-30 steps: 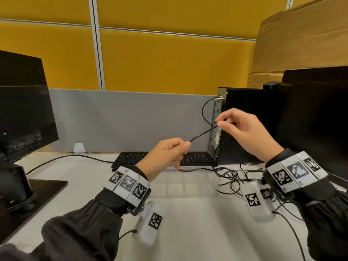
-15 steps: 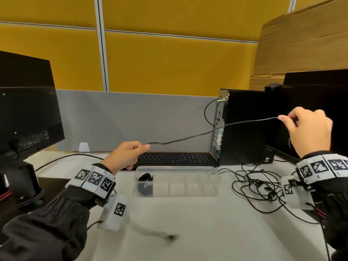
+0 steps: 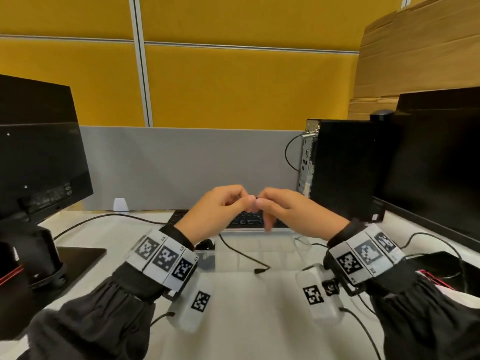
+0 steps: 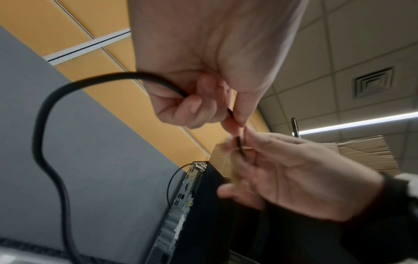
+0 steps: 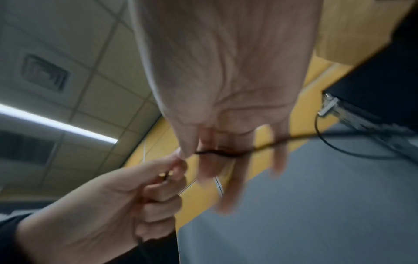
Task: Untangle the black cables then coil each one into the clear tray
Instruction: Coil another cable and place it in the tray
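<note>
Hands: left hand (image 3: 218,214) and right hand (image 3: 291,214) together, both pinching black cable (image 4: 45,114) above clear tray (image 3: 259,258) on surface | step: coiling | advice: form even loops, keep pinch firm, avoid twisting.

Both hands are raised in front of the chest and brought together, fingertips touching. The left hand (image 3: 220,211) is curled, with the thumb and forefinger pinched on a thin black cable (image 4: 45,125) and the other fingers folded into the palm. The right hand (image 3: 288,214) is pinched on the same cable between thumb and forefinger, while its remaining fingers (image 5: 230,187) are held loosely extended and are blurred. Both wrists are wrapped in marker bands, and the forearms are covered by dark sleeves (image 3: 104,313).
</note>
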{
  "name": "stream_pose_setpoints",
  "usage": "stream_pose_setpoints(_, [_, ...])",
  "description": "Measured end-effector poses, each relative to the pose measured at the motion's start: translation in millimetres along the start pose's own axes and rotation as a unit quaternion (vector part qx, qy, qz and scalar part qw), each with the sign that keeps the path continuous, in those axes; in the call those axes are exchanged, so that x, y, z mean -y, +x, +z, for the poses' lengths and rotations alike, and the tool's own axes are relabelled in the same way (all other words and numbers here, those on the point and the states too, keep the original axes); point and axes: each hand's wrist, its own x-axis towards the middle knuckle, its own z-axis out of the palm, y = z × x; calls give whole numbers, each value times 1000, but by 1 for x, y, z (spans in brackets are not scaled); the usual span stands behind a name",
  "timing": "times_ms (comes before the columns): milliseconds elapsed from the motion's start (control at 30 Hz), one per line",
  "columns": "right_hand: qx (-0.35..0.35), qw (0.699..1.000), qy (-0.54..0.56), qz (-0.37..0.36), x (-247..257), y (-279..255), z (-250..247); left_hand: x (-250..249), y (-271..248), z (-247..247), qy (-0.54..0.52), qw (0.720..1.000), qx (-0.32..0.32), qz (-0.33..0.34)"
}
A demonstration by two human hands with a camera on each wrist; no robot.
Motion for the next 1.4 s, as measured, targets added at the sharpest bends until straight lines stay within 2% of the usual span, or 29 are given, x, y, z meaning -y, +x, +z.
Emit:
stream_pose_setpoints(67, [-30,996,87,-19,-7,2,2,5,-1,-5,11,1000,3,20])
stream_pose_setpoints(100, [-73,992,99,-23,-13,2,0,9,-1,-8,22,999,2,26])
stream_pose_setpoints(167, [-193,975,113,-11,-32,1,-9,18,1,-16,41,999,-22,29])
stream_pose_setpoints(267, [-363,920,146,31,-66,-3,-38,32,5,-31,22,998,-65,13])
stream_pose_setpoints(333, [-445,892,61,57,-85,-3,-52,39,10,-38,20,996,-81,19])
stream_pose_setpoints(400, [-469,874,-72,105,-95,2,-54,43,18,-43,16,993,-115,23])
stream_pose_setpoints(467, [-446,852,-220,165,-87,13,-44,42,27,-44,-1,990,-143,14])
stream_pose_setpoints(500, [-415,849,-279,172,-77,20,-35,40,30,-42,-5,990,-143,11])
stream_pose_setpoints(533, [-380,860,-301,160,-61,28,-25,38,33,-39,-6,990,-139,13])
stream_pose_setpoints(567, [-338,888,-283,128,-44,35,-14,35,36,-35,-4,991,-133,22])
stream_pose_setpoints(633, [-239,963,-125,29,-12,46,5,30,38,-27,2,990,-133,49])
stream_pose_setpoints(667, [-188,982,-10,-18,1,49,12,28,38,-24,2,989,-137,62])
stream_pose_setpoints(700, [-153,984,86,-41,9,49,15,27,37,-21,-1,987,-145,72])
stream_pose_setpoints(733, [-131,982,128,-49,13,49,17,26,35,-21,-7,985,-155,78])
stream_pose_setpoints(800, [-133,986,78,-54,13,48,13,27,31,-22,-25,983,-168,71])
stream_pose_setpoints(867, [-191,979,44,-46,0,48,4,29,28,-28,-38,986,-153,51])
stream_pose_setpoints(900, [-235,969,62,-40,-9,47,-2,29,26,-33,-41,988,-144,44])
stream_pose_setpoints(1000, [-384,914,134,-3,-39,40,-25,28,21,-47,-65,988,-131,40])
stream_pose_setpoints(1067, [-415,907,70,30,-54,33,-32,25,18,-48,-50,989,-128,47])
stream_pose_setpoints(1167, [-352,931,-61,69,-49,27,-29,21,20,-39,-3,986,-158,54])
stream_pose_setpoints(1267, [-233,966,-99,54,-25,24,-22,19,22,-35,41,977,-201,52])
stream_pose_setpoints(1400, [-187,971,-148,22,2,19,-16,22,21,-39,117,955,-269,42])
